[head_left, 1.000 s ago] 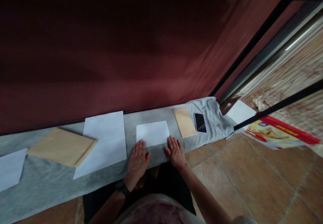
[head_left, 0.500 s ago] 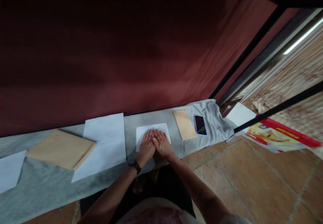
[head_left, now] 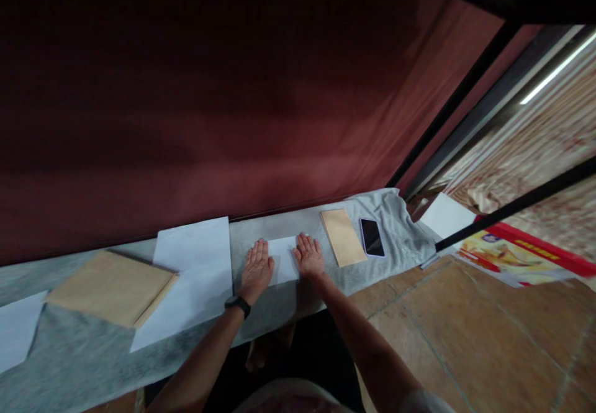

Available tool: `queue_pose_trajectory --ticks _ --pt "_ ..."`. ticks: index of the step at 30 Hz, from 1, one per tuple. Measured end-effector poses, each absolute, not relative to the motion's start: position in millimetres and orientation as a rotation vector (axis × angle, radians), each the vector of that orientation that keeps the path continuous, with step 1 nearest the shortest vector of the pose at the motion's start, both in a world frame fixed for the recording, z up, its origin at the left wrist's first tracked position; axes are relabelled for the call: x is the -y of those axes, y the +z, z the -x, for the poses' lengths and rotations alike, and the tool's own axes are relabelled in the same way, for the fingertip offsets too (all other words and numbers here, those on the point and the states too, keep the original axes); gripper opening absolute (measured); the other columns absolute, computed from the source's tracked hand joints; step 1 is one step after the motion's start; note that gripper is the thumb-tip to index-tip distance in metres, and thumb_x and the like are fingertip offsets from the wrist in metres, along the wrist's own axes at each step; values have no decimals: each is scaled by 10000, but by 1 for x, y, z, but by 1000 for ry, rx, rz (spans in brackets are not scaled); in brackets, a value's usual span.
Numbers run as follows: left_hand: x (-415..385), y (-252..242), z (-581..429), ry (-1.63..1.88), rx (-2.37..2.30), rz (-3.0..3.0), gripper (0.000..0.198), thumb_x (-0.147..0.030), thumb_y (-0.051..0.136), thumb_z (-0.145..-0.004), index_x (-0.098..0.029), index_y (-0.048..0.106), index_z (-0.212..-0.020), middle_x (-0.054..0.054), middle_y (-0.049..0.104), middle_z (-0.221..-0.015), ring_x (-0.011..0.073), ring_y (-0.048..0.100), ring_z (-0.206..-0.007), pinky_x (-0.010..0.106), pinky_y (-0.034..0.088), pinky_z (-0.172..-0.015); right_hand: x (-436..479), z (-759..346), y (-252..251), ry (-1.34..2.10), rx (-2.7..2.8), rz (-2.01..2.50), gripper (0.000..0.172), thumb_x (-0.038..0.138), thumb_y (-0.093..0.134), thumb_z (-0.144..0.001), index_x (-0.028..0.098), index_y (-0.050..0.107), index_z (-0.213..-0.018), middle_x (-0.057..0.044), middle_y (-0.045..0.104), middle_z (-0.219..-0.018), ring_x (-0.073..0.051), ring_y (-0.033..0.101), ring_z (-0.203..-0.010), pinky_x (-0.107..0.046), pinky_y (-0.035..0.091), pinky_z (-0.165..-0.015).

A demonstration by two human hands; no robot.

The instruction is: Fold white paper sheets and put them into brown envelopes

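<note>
A folded white paper [head_left: 284, 258] lies on the grey cloth [head_left: 93, 351] in front of me. My left hand [head_left: 256, 270] rests flat on the paper's left end, fingers stretched out; a dark band is on that wrist. My right hand [head_left: 308, 256] lies flat on the paper's right end, fingers also extended. Only a strip of paper shows between the two hands. Neither hand grips anything.
Left of the hands lie a large white sheet [head_left: 193, 276], a stack of brown envelopes [head_left: 109, 287] and another white sheet [head_left: 16, 329]. To the right are a brown envelope [head_left: 343, 237] and a phone [head_left: 372, 237]. A dark red curtain hangs behind. Tiled floor and printed papers [head_left: 503, 248] lie right.
The hands went from the near edge onto the middle of the paper together, then slid apart to its two ends. The visible paper looks narrower than one second ago.
</note>
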State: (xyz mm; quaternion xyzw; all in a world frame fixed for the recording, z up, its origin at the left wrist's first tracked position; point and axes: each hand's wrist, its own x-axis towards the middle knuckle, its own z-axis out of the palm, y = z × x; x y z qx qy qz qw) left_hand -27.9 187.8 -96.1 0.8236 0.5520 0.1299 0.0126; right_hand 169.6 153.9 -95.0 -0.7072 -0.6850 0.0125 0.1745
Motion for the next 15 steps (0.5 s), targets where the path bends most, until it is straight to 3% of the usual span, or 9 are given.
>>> queue_pose_trajectory --ticks 11,15 --pt "-179 -100 49 599 -1919 -2379 627 -277 292 -949 32 377 -1488 257 398 -1551 329 324 -1484 538 285 -1199 -135 -185 -88 -5 1778 2165 550 372 316 -1070 58 409 -1511 -193 399 -1557 -300 368 -1461 -496 280 -1182" --pt "-169 -99 24 615 -1701 -2514 614 -262 292 -965 -47 316 -1540 199 382 -1581 290 281 -1507 525 284 -1206 -133 -162 -86 21 1909 2012 527 372 329 -1067 130 392 -1531 -144 398 -1572 -262 360 -1468 -471 277 -1194"
